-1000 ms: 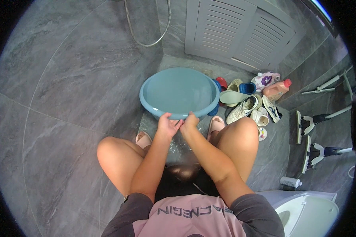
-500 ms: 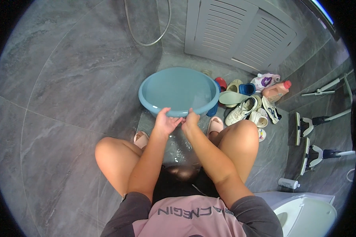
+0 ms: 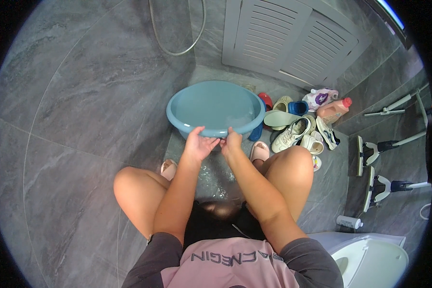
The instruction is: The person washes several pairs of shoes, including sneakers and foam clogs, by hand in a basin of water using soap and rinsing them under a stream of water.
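A large round blue-grey plastic basin [image 3: 216,108] stands on the wet tiled floor in front of me. My left hand [image 3: 200,144] is at its near rim, palm turned up, thumb over the rim and fingers reaching under it. Beside it, my right hand [image 3: 232,142] grips the same rim, thumb on top and fingers curled below. The two hands' fingertips nearly meet under the rim. The basin's inside looks smooth, with a faint sheen; I cannot tell how much water it holds. Wet floor [image 3: 216,180] glistens between my feet.
Several shoes [image 3: 293,132] and clogs lie right of the basin, with a pink bottle [image 3: 334,110] and a white-purple bag [image 3: 320,99] behind. Mops [image 3: 381,189] lean at the right. A toilet [image 3: 369,261] stands lower right, and a shower hose [image 3: 177,52] hangs far left.
The basin's near rim has shifted slightly up and away, both hands moving with it. More glistening wet floor shows below my hands.
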A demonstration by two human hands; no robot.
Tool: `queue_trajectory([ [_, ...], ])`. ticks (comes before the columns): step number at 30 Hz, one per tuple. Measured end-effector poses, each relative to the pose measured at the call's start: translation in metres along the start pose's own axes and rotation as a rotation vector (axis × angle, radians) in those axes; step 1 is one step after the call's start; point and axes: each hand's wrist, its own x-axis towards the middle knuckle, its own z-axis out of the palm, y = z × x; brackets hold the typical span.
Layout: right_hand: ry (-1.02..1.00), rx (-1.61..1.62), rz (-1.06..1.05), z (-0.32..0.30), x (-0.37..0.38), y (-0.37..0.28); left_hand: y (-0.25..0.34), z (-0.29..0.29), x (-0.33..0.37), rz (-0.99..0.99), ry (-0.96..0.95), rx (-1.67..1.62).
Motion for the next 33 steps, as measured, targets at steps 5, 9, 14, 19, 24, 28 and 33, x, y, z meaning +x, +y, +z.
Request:
queue_trajectory([
  [5,-0.002,0.023,0.000,0.006,0.002,-0.010,0.002,0.001,0.004,-0.007,-0.093,-0.079],
  [9,0.067,0.058,0.004,0.017,-0.005,-0.016,0.007,0.003,0.005,-0.025,-0.049,-0.130],
  [14,0.026,0.077,-0.012,0.019,-0.006,-0.025,0.007,0.006,0.006,0.007,-0.149,-0.152],
  [19,-0.004,0.084,-0.015,0.025,-0.008,-0.030,0.012,0.010,0.008,0.003,-0.106,-0.185],
  [24,0.126,0.130,-0.024,0.035,-0.003,-0.030,0.016,0.014,0.012,-0.023,-0.065,-0.202],
  [28,0.025,0.128,-0.066,0.034,0.013,-0.036,0.018,0.023,0.023,-0.027,-0.116,-0.205],
  [33,0.053,0.166,-0.042,0.042,0.013,-0.043,0.021,0.034,0.025,-0.017,-0.083,-0.206],
])
